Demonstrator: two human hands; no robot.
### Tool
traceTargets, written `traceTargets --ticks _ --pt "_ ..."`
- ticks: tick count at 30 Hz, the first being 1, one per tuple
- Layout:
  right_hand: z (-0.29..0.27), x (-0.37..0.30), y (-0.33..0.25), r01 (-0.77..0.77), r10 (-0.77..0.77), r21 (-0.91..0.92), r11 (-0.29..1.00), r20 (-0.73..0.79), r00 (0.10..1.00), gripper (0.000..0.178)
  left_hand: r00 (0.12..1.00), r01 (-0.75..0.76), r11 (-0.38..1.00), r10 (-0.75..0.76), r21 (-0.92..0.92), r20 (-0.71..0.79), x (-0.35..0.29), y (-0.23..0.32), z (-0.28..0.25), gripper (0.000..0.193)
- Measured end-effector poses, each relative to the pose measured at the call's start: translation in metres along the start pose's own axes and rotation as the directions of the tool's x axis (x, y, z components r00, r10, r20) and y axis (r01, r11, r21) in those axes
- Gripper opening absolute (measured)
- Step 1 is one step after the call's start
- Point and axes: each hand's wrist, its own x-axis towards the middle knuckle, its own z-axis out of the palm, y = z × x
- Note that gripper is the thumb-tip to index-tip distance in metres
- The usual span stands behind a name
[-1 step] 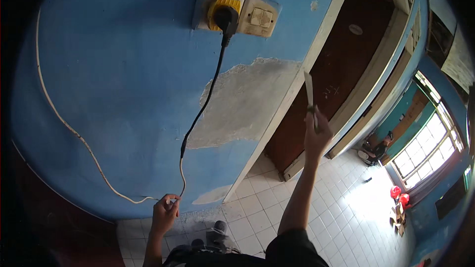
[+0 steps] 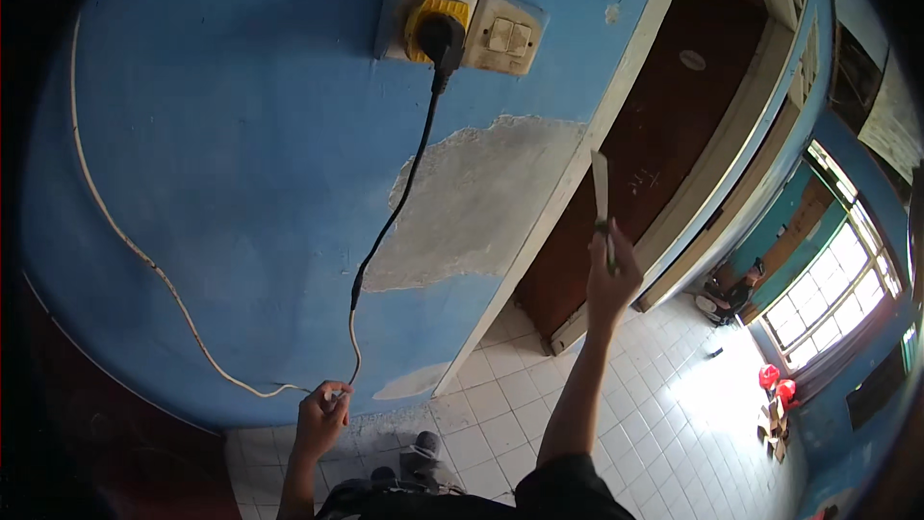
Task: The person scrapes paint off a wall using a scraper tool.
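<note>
Near the foot of the blue wall, my left hand (image 2: 321, 419) is closed around a thin whitish cable (image 2: 175, 295). One stretch of that cable runs up the wall to the far left. Another stretch rises from my fingers to a dark-wrapped joint and the black cord (image 2: 402, 191) above it. The cord ends in a black plug (image 2: 440, 39), seated in a yellow-rimmed wall socket (image 2: 390, 34). Farther right, my raised right hand (image 2: 614, 279) grips a knife (image 2: 601, 185) by its greenish handle, its pale blade pointing up, apart from the cable.
A double light switch (image 2: 508, 36) adjoins the socket. Grey bare plaster (image 2: 472, 202) shows on the wall beside a white door frame (image 2: 616, 87) and brown door (image 2: 664, 125). A person (image 2: 736, 294) sits low near a bright window (image 2: 823, 279). Red items (image 2: 778, 383) lie on the tiled floor (image 2: 626, 414).
My right hand and the knife have dropped very slightly. My left hand keeps its hold on the cable in the same place.
</note>
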Motion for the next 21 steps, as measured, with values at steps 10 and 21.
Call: traceTargets --ticks 10,21 --pt "0.042 0.078 -0.010 0.136 -0.122 0.092 0.986 -0.142 0.982 0.033 0.998 0.013 0.999 -0.011 -0.029 0.062 -0.007 0.007 -0.002 0.013" --pt "0.006 0.008 -0.052 -0.128 0.121 -0.196 0.972 -0.049 0.991 0.026 0.995 -0.052 0.972 0.030 -0.229 -0.099 -0.037 0.042 -0.029 0.012"
